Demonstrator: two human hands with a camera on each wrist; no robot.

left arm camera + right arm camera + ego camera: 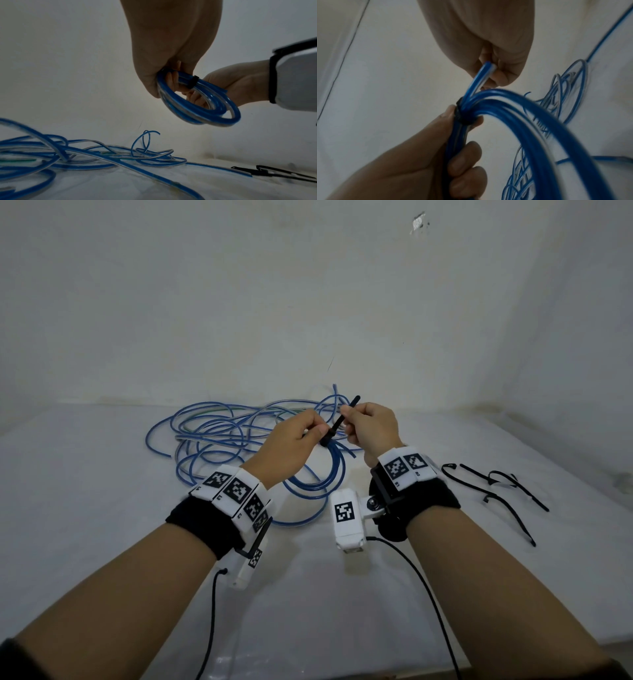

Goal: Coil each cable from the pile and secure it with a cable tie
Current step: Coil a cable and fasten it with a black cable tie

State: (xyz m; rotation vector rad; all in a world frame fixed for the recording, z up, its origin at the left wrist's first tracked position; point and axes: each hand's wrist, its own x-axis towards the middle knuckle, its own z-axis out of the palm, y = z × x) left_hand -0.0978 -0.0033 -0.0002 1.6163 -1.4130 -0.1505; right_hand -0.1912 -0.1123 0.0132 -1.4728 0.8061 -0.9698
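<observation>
The left hand [291,440] grips a coiled blue cable [322,477] above the white table [102,508], fingers curled round the bundled strands. A black cable tie [339,422] wraps the bundle just beside the left thumb, and the right hand [370,429] pinches its free tail, which points toward 1 o'clock in the head view.

That view hides the wrap itself. The left wrist view shows the band [193,81] circling the strands, the coil [202,106] hanging below the fist. The right wrist view shows a cut cable end [481,75] touching the curled right fingers [503,75]; the tail is hidden there.

The loose cable pile [219,433] lies at 11 o'clock from the hands. Spare black ties [496,487] lie at 3 o'clock, well apart from the pile.
</observation>
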